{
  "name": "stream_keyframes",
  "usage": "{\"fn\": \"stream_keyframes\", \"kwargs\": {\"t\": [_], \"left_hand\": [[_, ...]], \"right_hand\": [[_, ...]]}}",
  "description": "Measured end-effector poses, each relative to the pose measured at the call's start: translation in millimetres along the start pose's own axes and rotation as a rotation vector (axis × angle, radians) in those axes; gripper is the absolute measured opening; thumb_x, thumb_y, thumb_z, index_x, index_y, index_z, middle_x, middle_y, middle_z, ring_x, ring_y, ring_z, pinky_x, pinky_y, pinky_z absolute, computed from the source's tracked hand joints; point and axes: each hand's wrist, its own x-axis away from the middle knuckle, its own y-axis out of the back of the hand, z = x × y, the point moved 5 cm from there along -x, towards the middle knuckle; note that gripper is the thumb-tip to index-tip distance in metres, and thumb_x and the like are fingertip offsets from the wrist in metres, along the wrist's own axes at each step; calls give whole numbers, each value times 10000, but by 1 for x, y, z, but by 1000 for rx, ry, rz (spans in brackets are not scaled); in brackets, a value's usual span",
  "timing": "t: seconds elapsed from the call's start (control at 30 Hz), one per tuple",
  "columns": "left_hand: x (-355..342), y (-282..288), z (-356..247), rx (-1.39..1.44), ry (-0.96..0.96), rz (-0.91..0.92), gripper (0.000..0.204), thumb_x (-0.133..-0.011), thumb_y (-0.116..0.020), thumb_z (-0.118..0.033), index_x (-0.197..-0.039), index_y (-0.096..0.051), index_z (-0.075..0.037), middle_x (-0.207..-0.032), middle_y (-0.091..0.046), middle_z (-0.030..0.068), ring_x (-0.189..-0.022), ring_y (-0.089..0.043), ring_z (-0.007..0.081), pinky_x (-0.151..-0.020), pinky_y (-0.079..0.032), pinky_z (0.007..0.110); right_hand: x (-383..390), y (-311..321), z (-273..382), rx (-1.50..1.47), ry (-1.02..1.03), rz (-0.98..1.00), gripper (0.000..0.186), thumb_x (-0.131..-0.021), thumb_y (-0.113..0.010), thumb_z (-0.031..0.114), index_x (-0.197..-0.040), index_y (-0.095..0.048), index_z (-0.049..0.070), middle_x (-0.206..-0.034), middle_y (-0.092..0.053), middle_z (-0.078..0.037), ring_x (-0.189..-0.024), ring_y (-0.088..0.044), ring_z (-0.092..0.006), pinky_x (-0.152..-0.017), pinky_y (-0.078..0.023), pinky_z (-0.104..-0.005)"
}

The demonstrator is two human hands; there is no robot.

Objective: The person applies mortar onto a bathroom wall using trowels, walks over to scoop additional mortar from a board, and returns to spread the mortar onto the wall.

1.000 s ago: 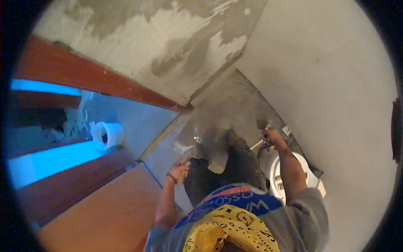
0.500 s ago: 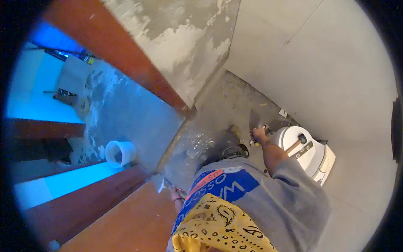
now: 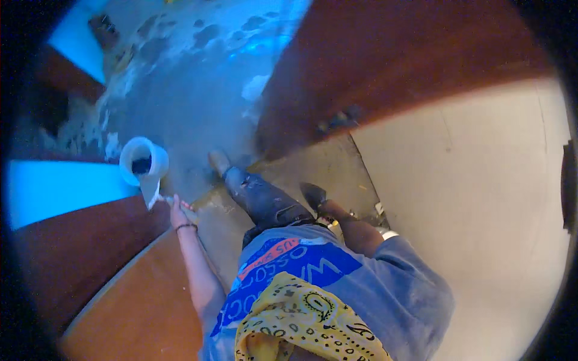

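My left hand point(image 3: 179, 213) is stretched out to the left and closed round the handle of a pale-bladed trowel point(image 3: 149, 190). The blade lies against or just before the near side of a white bucket point(image 3: 158, 161); whether they touch I cannot tell. Something dark shows inside the bucket. Close in front of my body, my right hand point(image 3: 331, 210) is closed on a second trowel point(image 3: 312, 194), whose dark blade points away to the far left. My right fingers are partly hidden and dim. A small yellow thing sits beside that hand.
A red-brown door frame point(image 3: 385, 72) crosses the far right, beside a pale wall point(image 3: 463, 180). An orange-brown panel point(image 3: 138, 301) stands at the near left. My foot point(image 3: 219, 162) is on the grey floor point(image 3: 186, 108) by the threshold. A white curved edge shows behind my right arm.
My view has swung toward the blue-lit room, and one leg has stepped forward to the threshold. My left hand has reached out to the bucket with its trowel. The white toilet is now mostly hidden.
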Motion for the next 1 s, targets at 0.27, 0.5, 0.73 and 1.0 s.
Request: {"fn": "stream_keyframes", "kwargs": {"t": [0.27, 0.5, 0.73, 1.0], "left_hand": [[-52, -15, -62, -127, 29, -214, 224, -849, -664, -235, -806, -486, -106, -611, -516, 23, -452, -512, 132, -400, -421, 277], [5, -46, -49, -88, 87, -434, 238, -828, -689, -255, -822, -517, -90, -612, -544, 15, -465, -522, 127, -414, -434, 282], [-44, -87, -66, 241, 230, -326, 229, -814, -696, -288, -794, -571, -98, -643, -569, 15, -521, -555, 140, -470, -467, 303], [-212, -158, -120, 60, 73, -167, 391, -838, -630, -431, -635, -559, -104, -566, -555, 41, -485, -534, 166, -498, -445, 333]], "right_hand": [[-96, 29, 155, 282, 213, 30, 218, -791, -654, 234, -782, -644, 16, -663, -642, -110, -536, -605, -193, -493, -482, -345], [-136, 147, 304, 189, 275, -40, 212, -803, -622, 249, -742, -643, 46, -622, -605, -86, -494, -550, -187, -439, -433, -340], [-199, 233, 446, -11, 346, 246, 218, -846, -597, 231, -737, -578, 44, -655, -589, -81, -512, -551, -159, -425, -405, -303], [-293, 345, 581, 786, 588, 116, 212, -845, -608, 278, -813, -577, 70, -643, -548, -39, -511, -516, -135, -429, -392, -293]]}}
